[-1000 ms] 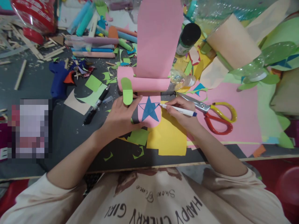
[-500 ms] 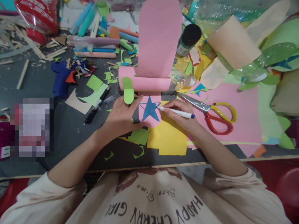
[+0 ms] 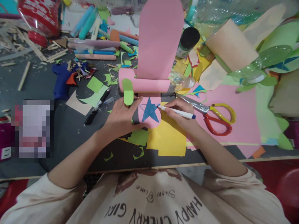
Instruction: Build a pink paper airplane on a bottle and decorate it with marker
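Marker [image 3: 181,113] in right hand [image 3: 185,107], long axis nearly crosswise, tip leftward.

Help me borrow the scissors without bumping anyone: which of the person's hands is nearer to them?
Right. The right hand, holding a white marker, is close beside the blades of the scissors; the left hand lies beyond the blue star, farther away.
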`<state>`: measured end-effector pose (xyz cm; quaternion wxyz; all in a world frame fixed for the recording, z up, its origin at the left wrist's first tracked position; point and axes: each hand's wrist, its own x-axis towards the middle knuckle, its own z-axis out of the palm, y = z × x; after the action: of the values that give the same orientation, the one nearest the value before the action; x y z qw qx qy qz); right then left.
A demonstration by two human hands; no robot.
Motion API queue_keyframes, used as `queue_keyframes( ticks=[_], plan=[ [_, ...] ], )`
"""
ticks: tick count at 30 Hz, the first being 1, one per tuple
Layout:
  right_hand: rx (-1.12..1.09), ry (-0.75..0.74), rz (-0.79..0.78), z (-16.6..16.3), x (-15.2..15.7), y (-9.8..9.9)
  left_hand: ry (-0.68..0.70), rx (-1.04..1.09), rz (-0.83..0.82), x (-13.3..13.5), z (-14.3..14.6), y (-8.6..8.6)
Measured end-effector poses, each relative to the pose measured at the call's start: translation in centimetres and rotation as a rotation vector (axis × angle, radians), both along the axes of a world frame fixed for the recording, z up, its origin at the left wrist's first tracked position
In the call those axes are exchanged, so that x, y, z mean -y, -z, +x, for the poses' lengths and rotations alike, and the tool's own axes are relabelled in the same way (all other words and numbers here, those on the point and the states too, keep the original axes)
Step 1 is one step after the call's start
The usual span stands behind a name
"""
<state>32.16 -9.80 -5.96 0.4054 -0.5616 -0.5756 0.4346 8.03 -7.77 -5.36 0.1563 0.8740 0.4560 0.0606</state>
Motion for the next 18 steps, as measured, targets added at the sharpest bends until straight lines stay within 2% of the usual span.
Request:
queue_keyframes(
  ticks=[5,12,18],
  plan=[
    [-0.014,-0.066,-0.045,-0.18,0.14,-0.46,-0.002,0.0,-0.003,0.04,-0.02,-0.01],
    [0.011,0.063,0.031,-0.09,-0.03,0.17,0.008,-0.019,0.032,0.06,-0.14,0.19],
    [0.007,-0.062,-0.037,-0.18,0.23,-0.61,-0.001,-0.012,0.015,0.09,-0.07,0.13]
  ],
)
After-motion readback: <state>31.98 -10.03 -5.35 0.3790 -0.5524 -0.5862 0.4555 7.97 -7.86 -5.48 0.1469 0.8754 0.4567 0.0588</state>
